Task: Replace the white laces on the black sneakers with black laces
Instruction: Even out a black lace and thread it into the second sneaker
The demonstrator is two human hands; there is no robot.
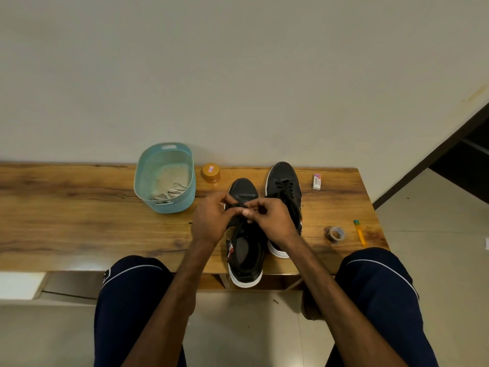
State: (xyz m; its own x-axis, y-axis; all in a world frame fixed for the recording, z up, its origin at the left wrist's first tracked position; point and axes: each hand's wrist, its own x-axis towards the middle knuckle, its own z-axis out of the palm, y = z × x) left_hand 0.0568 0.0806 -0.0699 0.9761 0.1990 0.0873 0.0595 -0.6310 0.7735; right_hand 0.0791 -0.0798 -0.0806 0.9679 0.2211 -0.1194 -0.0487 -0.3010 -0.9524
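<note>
My left hand (211, 218) and right hand (272, 221) pinch the black lace (238, 205) on the near sneaker (244, 189). Tongue reads "S"; eraser (316, 181), two o'clock, unreadable.

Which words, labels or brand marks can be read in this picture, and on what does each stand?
"S": apparently, on the tongue of the near sneaker.
Label on the orange lid: too blurred to read.
Print on the small white box: too small to read.
</note>
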